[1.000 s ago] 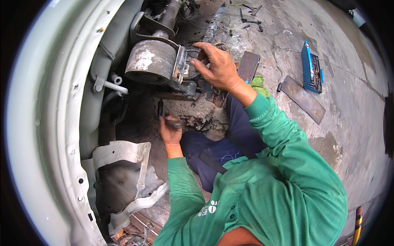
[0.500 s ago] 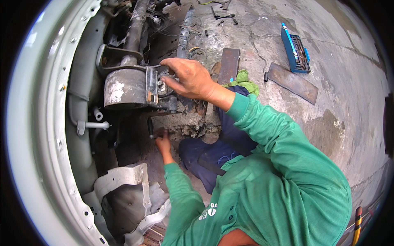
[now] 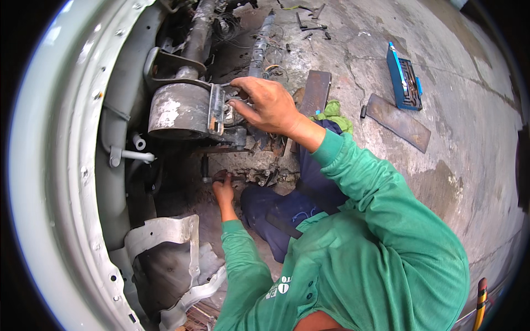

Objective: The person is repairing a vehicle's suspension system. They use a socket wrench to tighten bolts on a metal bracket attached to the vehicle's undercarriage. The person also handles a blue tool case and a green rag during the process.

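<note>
My right hand [image 3: 266, 108] reaches over to a rusty-edged steel bracket [image 3: 217, 110] beside a scuffed metal cylinder [image 3: 178, 107]. Its fingers are apart and bent, the tips resting around the bracket's upper edge and bolt area. Lower down, my left hand [image 3: 223, 188] has its fingers closed on a dark tool [image 3: 205, 165] with an upright black handle, below a metal plate under the cylinder. The tool's far end is too dark to make out.
A pale vehicle panel [image 3: 52, 165] fills the left side, with a bent bracket [image 3: 157, 231] low down. On the concrete floor [image 3: 464, 165] lie an open blue toolbox [image 3: 406, 77], steel plates [image 3: 397, 121], a green cloth [image 3: 337, 116] and several small tools [image 3: 309, 25].
My right hand has moved from just off the bracket to touching it. The view has shifted a little. My left hand stays low by the black handle.
</note>
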Demonstrator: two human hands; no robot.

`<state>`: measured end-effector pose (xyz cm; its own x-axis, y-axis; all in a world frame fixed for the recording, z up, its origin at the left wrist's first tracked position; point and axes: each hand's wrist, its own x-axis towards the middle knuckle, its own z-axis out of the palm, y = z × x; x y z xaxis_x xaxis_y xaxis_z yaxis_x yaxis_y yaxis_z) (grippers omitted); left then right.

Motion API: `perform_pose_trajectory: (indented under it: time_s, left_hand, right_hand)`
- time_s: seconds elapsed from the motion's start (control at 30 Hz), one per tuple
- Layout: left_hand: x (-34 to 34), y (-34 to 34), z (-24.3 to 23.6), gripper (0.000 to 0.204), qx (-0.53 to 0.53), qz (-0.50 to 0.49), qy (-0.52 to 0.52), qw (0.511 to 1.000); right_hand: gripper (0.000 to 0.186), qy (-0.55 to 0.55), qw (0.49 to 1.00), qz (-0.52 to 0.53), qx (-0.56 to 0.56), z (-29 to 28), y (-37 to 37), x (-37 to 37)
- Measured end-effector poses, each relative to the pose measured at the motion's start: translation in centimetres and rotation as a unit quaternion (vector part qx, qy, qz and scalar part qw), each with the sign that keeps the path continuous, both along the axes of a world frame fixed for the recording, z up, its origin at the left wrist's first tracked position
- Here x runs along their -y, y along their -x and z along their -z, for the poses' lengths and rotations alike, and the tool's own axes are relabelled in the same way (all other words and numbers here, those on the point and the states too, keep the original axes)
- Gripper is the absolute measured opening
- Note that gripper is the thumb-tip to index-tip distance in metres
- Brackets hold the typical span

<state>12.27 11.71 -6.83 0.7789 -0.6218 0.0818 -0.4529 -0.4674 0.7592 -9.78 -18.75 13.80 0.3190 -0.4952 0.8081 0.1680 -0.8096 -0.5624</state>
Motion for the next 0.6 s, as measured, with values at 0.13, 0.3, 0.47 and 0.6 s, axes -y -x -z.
perform_pose_trajectory:
  time_s: [0.13,0.3,0.47,0.6]
  left_hand:
    - [1.7,1.9,-0.6,0.023,-0.226,-0.068,0.044,0.971]
    - [3.7,6.7,-7.2,0.036,-0.682,0.104,0.481,0.540]
    - [3.0,6.9,-6.2,0.034,-0.574,0.091,0.447,0.680]
    - [1.6,3.1,-0.9,0.025,-0.214,-0.077,0.110,0.968]
  right_hand:
    - [0.035,-0.003,1.000,0.008,-0.013,0.4,0.5,0.6]
    - [0.037,-0.006,1.000,0.005,-0.017,1.0,0.3,0.6]
    - [0.034,-0.015,1.000,0.003,-0.024,0.4,0.4,0.2]
    - [0.034,0.005,1.000,0.001,-0.022,0.0,0.0,0.0]
